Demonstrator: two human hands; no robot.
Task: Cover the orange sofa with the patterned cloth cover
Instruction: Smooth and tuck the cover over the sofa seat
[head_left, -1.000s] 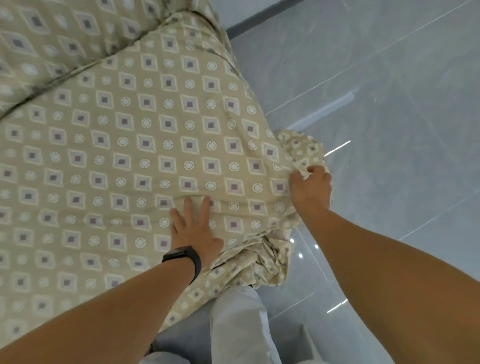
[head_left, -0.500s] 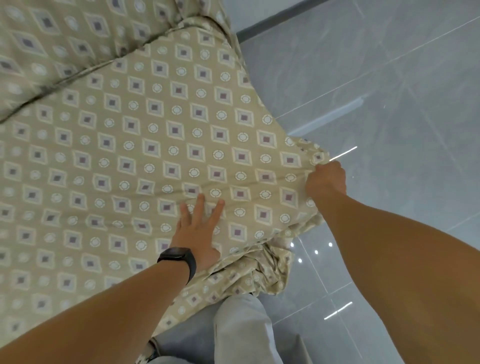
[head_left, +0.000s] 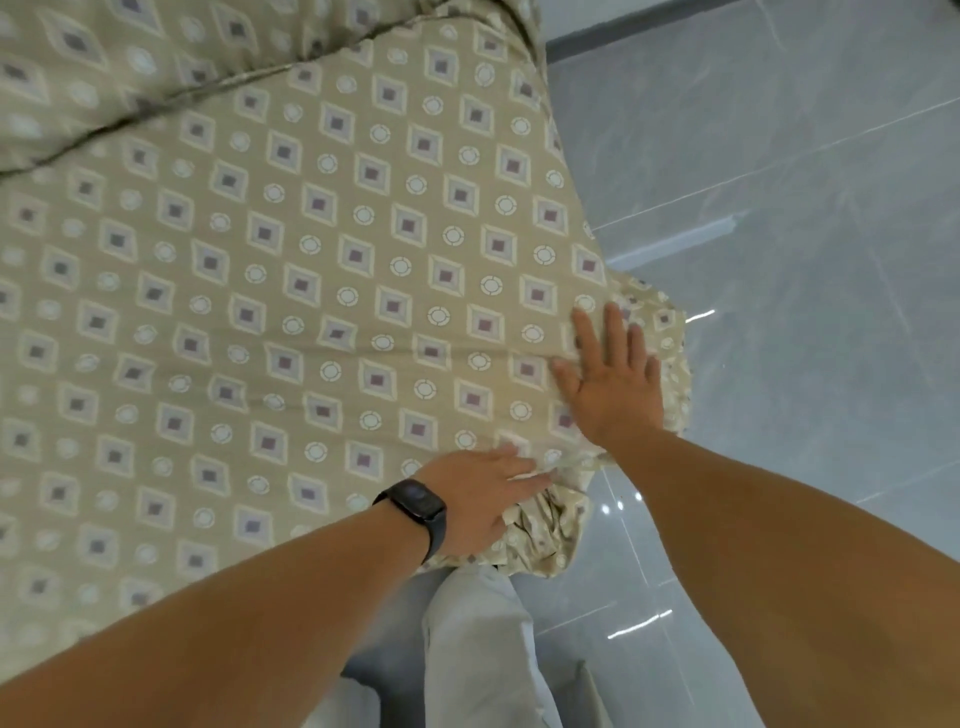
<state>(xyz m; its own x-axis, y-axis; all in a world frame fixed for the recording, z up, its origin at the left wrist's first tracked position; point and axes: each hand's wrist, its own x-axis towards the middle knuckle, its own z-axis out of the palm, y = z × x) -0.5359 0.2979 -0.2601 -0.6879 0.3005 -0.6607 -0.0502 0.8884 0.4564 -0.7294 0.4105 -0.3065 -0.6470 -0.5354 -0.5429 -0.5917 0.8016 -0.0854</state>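
Cloth (head_left: 322, 291) is stretched flat over the whole seat, its hem bunched at the near corner above the grey floor (head_left: 789, 171). The right hand (head_left: 610, 384) is laid flat by that corner, fingers straight and slightly spread. The left hand (head_left: 483, 499), watch (head_left: 415, 506) on its wrist, is pressed on the edge, fingers together.

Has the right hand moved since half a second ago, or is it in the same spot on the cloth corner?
Yes. The right hand has let go of the corner edge and come inward onto the cloth cover, now lying flat with straight fingers, away from the floor.
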